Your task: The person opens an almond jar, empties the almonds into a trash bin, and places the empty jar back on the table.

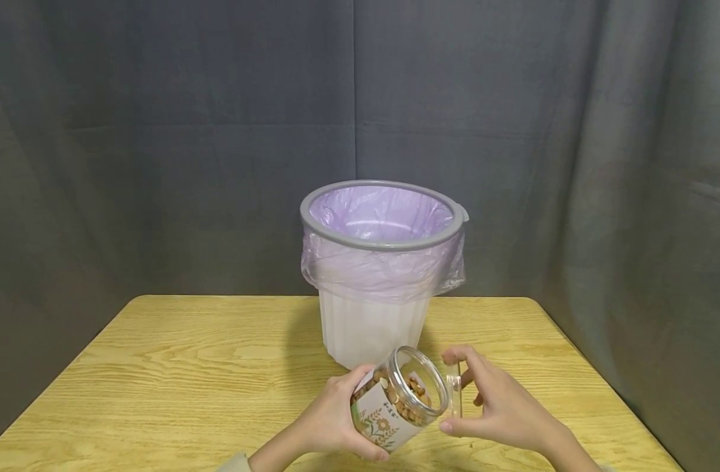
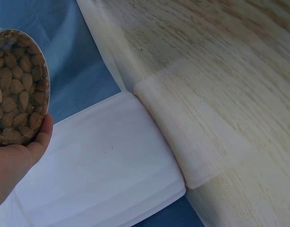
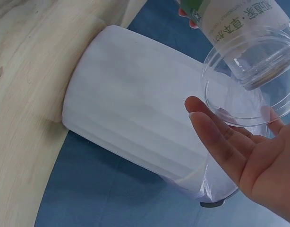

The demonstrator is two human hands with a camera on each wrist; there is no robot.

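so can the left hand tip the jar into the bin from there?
Probably yes. The left hand grips the jar, whose mouth is open; the right hand holds the lid aside. The bin stands directly behind, nothing between.

A clear glossy plastic jar (image 1: 402, 404) with paper label, above a matt grained wood surface (image 1: 171, 380); thin purple film lines a ribbed white plastic bin (image 1: 371, 328).

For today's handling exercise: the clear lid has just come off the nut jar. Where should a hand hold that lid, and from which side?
Hold the lid by its thin rim, thumb below and fingers above, coming from the right, away from the jar. It stands on edge facing the jar's open mouth, so only the rim offers a firm pinch. The right hand already holds it so, while the left hand grips the tilted jar.
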